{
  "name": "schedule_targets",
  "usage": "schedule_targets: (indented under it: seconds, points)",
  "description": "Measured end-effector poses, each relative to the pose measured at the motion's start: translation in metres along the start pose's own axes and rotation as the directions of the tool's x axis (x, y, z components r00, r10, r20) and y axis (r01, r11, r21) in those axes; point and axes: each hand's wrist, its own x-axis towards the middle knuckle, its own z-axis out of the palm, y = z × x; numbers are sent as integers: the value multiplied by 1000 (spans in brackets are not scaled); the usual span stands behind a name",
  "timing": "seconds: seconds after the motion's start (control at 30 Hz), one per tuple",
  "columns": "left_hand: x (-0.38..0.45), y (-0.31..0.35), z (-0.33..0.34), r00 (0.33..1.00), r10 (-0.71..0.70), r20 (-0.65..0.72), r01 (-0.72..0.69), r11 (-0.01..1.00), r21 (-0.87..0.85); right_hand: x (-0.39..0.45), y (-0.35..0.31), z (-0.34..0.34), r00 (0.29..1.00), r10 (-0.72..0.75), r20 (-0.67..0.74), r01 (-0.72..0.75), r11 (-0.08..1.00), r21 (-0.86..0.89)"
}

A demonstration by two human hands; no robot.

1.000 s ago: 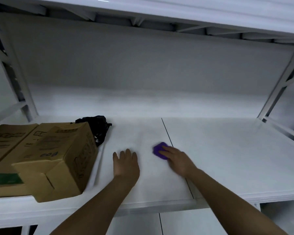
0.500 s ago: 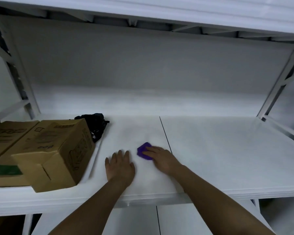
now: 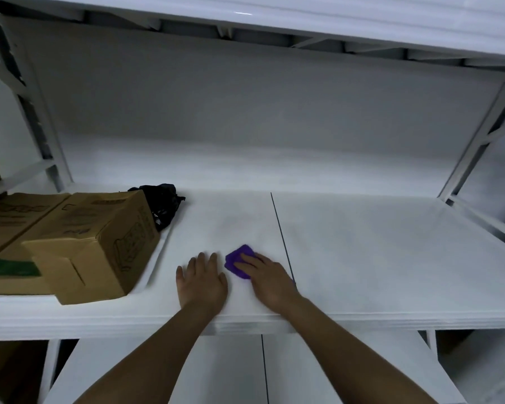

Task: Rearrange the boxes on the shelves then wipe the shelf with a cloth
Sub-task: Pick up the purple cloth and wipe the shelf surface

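Close to the shelf's (image 3: 391, 258) front edge, near its middle, both hands rest on the white board. The left hand (image 3: 202, 282) lies flat, fingers spread and holding nothing. Just beside it, the right hand (image 3: 270, 282) presses straight fingers onto a small purple cloth (image 3: 236, 262), left of the dark seam (image 3: 280, 228) between the two boards. Toward the left end sit the cardboard boxes (image 3: 94, 243), the nearest angled at the front edge. Behind them a crumpled black thing (image 3: 162, 201), perhaps a plastic bag, lies partly hidden.
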Motion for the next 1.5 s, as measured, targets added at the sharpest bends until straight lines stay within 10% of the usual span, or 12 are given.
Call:
schedule_targets:
  seconds: [0.33,0.63,0.87,1.2,1.5]
  points:
    - [3,-21,-5,999,47,-5,-47,999,-9,-10,0,-6,821,566,-82,-571,814,-102]
    - [6,-45,-7,995,93,-19,-94,995,-42,-16,-24,7,994,109,-21,-109,994,-2]
    - [6,-56,-6,993,113,-29,-114,992,-49,-24,-28,-10,756,652,-57,-649,737,-187]
    - [3,-64,-7,990,119,-72,-122,992,-38,-11,-60,6,990,142,23,-140,986,-94]
    - [-6,-71,-15,974,201,-108,-207,977,-47,16,-65,2,807,590,-36,-587,794,-156]
